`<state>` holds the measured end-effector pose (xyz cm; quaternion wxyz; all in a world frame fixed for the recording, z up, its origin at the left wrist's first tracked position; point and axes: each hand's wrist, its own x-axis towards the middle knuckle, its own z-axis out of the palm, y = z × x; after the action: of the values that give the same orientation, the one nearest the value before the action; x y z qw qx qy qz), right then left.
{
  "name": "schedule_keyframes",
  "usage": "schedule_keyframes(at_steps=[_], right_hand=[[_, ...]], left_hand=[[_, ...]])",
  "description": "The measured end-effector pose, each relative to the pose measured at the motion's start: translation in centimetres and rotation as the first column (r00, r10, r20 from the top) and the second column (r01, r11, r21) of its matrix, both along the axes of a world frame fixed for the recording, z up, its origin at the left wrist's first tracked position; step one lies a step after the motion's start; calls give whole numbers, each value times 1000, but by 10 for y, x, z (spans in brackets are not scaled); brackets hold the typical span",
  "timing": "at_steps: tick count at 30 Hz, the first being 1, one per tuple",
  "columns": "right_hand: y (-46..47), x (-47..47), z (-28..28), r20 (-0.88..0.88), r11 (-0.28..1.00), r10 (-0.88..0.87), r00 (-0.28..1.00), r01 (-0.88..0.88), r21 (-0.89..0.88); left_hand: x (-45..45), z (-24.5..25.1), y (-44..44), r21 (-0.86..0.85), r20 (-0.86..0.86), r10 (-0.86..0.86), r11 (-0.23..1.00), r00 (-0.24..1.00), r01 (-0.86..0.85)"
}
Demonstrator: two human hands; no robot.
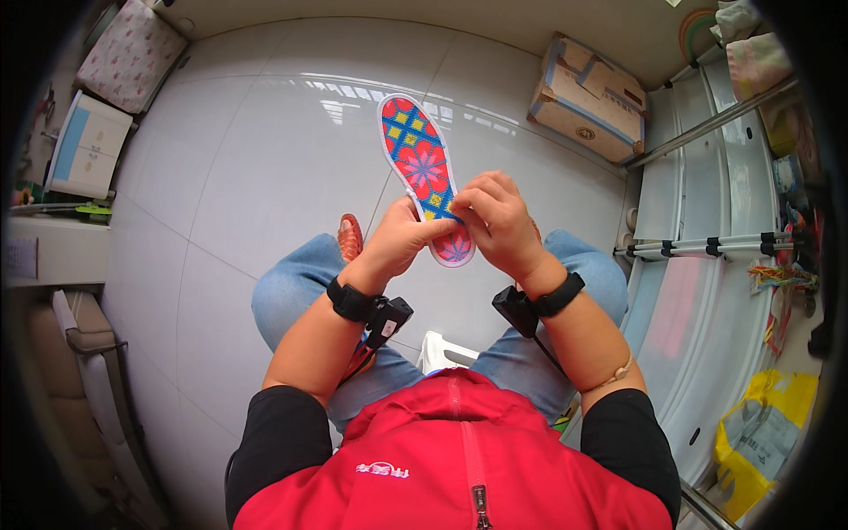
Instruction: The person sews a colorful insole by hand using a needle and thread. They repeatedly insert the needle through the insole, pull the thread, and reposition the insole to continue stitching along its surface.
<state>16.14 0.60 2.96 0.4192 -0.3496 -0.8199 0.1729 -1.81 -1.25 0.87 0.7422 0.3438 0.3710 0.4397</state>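
Observation:
An embroidered insole (422, 165) is held up over the floor, toe end pointing away and tilted slightly left. Red, blue, yellow and pink patterns cover it, and white binding runs around its edge. My left hand (397, 238) grips its left edge near the heel, with the thumb lying across the face. On the opposite edge, my right hand (493, 215) has its fingertips drawn together against the insole. Anything small between those fingertips is hidden or too fine to make out.
A white plastic stool (442, 351) shows between my knees. To the right is a rack with metal rails (712, 122), and a cardboard box (589, 99) sits beyond it. A yellow plastic bag (762, 437) lies at lower right. White drawers (93, 149) stand at left.

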Motion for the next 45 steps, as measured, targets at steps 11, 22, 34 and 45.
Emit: schedule_keyframes(at_steps=[11,22,34,45], right_hand=[[-11,3,4,-749,773,-5,662,-472,-423],[-23,130,107,-908,985,-65,414,-117,-124],[-95,411,176,-817,686,-438,376,727,-33],[-31,296,61,-552,790,-613,565,411,-456]], left_hand=[[-3,-25,9,190,-299,194,972,934,-141],[-44,-76,22,476,-701,536,843,470,-250],[-147,-138,15,459,-765,626,697,154,-551],[-78,-68,6,199,-384,376,926,843,-322]])
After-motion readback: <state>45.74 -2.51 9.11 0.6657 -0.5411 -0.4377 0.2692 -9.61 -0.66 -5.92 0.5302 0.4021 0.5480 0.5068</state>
